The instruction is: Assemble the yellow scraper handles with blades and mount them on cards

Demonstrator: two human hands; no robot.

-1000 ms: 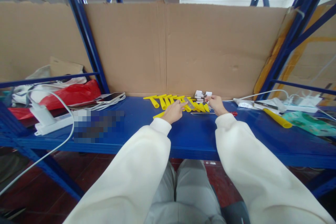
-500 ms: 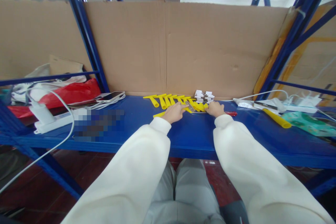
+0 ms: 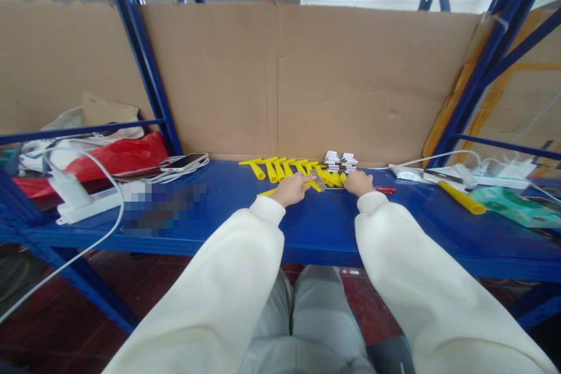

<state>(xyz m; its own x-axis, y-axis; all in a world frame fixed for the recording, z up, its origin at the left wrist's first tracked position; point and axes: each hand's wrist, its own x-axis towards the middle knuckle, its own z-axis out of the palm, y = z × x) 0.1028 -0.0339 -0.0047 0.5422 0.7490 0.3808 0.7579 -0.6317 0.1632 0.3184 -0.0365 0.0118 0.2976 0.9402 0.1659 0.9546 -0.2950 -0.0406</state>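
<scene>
My left hand point(image 3: 291, 189) is closed round a yellow handle point(image 3: 266, 192), whose end sticks out to the left. A flat greyish blade-like piece point(image 3: 319, 183) shows past my fingertips on the right. My right hand point(image 3: 358, 183) is closed over a thin tool with a red handle point(image 3: 385, 190), lying low over the shelf; my fingers hide most of it. Behind my hands lies a row of yellow tubular handles point(image 3: 272, 170), several with narrow crosswise tops. Some short yellow ends point(image 3: 336, 179) lie between my hands.
White-and-black small parts point(image 3: 340, 160) are stacked behind the row, against the cardboard point(image 3: 350, 82). Left are a phone point(image 3: 186, 162), a red bag point(image 3: 127, 155) and a power strip point(image 3: 94, 201). Right are another yellow handle point(image 3: 462, 197), a green packet point(image 3: 517, 205) and cables.
My left hand and the yellow handle have shifted very slightly, and the blade-like piece has tilted a little. My right hand stays nearly in place.
</scene>
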